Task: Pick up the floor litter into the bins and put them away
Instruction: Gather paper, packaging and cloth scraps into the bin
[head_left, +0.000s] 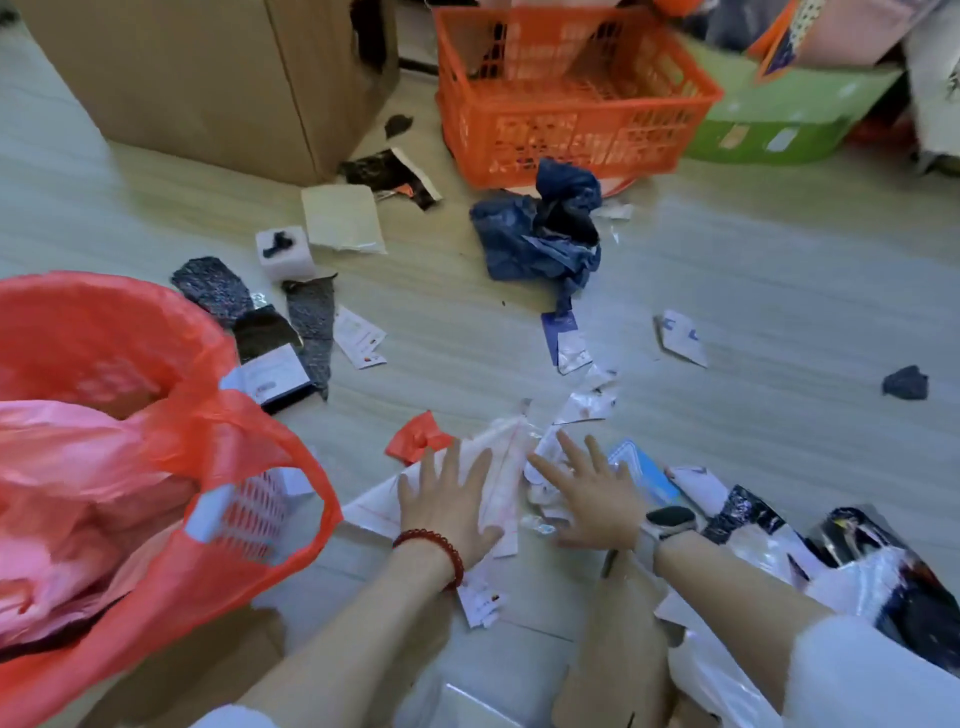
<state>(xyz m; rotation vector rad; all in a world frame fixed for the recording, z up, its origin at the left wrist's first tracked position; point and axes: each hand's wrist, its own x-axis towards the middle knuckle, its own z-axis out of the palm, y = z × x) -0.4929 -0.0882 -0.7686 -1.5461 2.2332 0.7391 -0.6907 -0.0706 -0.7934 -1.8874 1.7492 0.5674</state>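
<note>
Litter covers the pale floor. My left hand lies flat with fingers spread on a white plastic wrapper. Beside it my right hand, also spread flat, presses on crumpled clear and white wrappers. A bin lined with a red plastic bag stands at the left, holding pink plastic. Farther out lie a crumpled dark blue bag, a red scrap, white paper cards, dark fabric pieces and a white foam block.
A large cardboard box stands at the back left. An orange plastic crate and a green basket sit at the back right. Black and white plastic packaging is piled at the lower right. A small dark scrap lies at the right.
</note>
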